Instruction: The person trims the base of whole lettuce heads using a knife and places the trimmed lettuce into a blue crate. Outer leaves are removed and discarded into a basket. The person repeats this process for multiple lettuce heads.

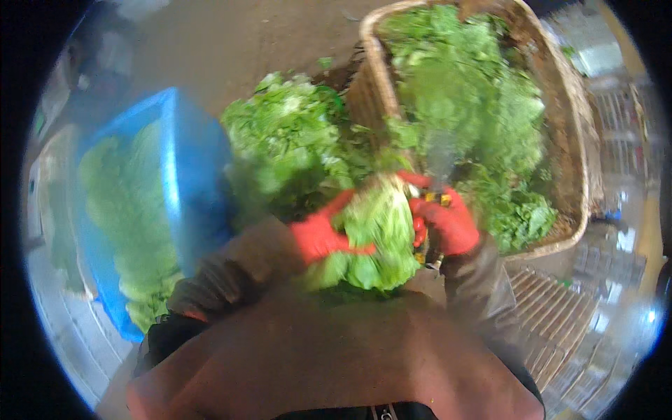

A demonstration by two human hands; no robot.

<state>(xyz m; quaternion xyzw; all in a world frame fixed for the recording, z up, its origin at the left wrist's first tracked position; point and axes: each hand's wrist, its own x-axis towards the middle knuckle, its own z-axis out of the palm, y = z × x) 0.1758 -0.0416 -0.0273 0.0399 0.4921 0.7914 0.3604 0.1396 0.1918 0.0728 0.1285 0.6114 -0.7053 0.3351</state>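
Note:
My left hand (325,231), in a red glove, grips a head of lettuce (380,231) in front of my body. Its pale cut end faces away from me, and loose green leaves hang towards my apron. In my right hand (446,218), also red-gloved, is a bladed tool (438,198) with a yellow and black handle. The blade points away from me and is too blurred to tell its exact kind. Thumb and finger of that hand are at the lettuce's pale end; whether they pinch it, I cannot tell.
A blue crate (170,142) lined or filled with lettuce stands at left. Loose lettuce leaves (289,131) are heaped in the middle. At right, a dirty pale plastic crate (580,157) contains more leaves (462,89). Slatted crates (551,315) are at lower right.

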